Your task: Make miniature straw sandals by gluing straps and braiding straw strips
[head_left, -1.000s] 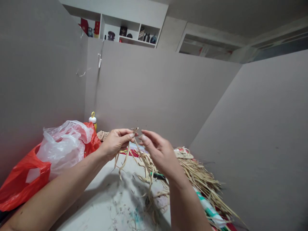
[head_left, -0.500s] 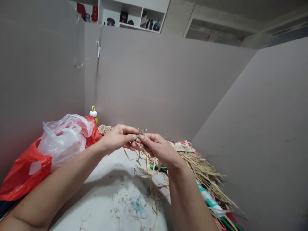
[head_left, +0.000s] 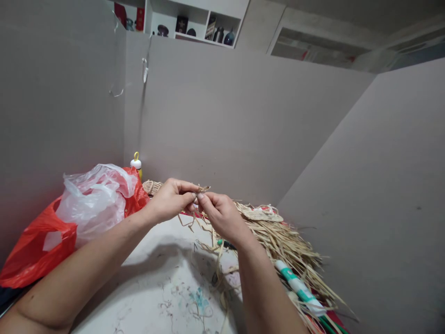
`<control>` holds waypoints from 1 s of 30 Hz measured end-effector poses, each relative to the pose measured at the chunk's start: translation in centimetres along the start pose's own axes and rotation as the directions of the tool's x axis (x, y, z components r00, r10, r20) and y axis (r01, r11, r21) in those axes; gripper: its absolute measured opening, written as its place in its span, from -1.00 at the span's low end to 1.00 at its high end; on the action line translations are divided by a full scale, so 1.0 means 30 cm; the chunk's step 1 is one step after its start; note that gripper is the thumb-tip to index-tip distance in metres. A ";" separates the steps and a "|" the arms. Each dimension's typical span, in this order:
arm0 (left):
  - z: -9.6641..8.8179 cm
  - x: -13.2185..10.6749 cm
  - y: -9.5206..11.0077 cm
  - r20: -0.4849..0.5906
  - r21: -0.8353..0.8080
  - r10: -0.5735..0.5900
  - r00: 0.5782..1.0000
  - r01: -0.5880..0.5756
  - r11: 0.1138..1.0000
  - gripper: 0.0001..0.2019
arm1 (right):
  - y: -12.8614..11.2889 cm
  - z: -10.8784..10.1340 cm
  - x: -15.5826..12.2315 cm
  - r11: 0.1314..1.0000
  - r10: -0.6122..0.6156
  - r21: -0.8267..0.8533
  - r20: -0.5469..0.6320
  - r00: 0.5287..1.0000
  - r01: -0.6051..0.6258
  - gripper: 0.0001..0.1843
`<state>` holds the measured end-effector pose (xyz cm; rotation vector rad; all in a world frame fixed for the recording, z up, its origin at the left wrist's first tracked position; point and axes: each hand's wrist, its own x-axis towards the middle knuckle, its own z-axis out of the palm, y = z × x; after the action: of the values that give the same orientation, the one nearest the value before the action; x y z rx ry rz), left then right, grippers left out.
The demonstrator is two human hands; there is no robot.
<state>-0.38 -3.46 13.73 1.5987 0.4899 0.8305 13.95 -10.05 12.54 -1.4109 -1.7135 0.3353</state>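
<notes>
My left hand [head_left: 171, 200] and my right hand [head_left: 218, 213] meet above the table, fingers pinched together on a small bunch of dried straw strands [head_left: 202, 189]. The knotted top of the bunch sticks up between my fingertips. Loose ends of the strands [head_left: 189, 222] hang down below my hands toward the table. Both hands are closed on the same bunch, fingertips touching.
A pile of loose straw [head_left: 288, 246] lies right of my hands, with a flat woven piece [head_left: 260, 214] on it and a white-and-green tube [head_left: 299, 287]. A red and white plastic bag [head_left: 86, 204] sits left, a yellow-capped bottle [head_left: 136, 163] behind it. Grey partition walls enclose the stained white table [head_left: 167, 297].
My right hand has closed in from spread fingers to a pinch on the straw bunch against my left hand. The view has tilted slightly.
</notes>
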 end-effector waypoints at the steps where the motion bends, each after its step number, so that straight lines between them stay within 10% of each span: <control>1: -0.003 -0.001 0.002 0.008 0.012 0.004 1.000 -0.004 1.000 -0.81 | 0.000 0.006 -0.001 0.998 -0.024 -0.052 -0.022 0.999 0.023 -0.58; 11: -0.051 -0.018 0.034 0.272 0.129 0.031 0.962 -0.068 0.989 -0.74 | 0.026 0.028 0.009 0.966 -0.132 -0.241 -0.126 0.983 0.098 -0.64; 22: -0.051 -0.001 -0.029 0.241 0.269 0.121 0.963 -0.186 0.945 -0.61 | 0.027 0.037 0.010 0.936 -0.101 -0.350 -0.184 0.978 0.031 -0.66; 30: -0.007 0.009 -0.051 0.035 0.197 0.147 0.989 -0.151 0.969 -0.61 | 0.029 0.067 0.024 0.996 0.079 0.058 -0.356 0.931 -0.063 -0.69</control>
<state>-0.16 -2.80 12.33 1.8450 0.4542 0.8996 13.04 -8.52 11.08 -1.4049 -1.3513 0.1423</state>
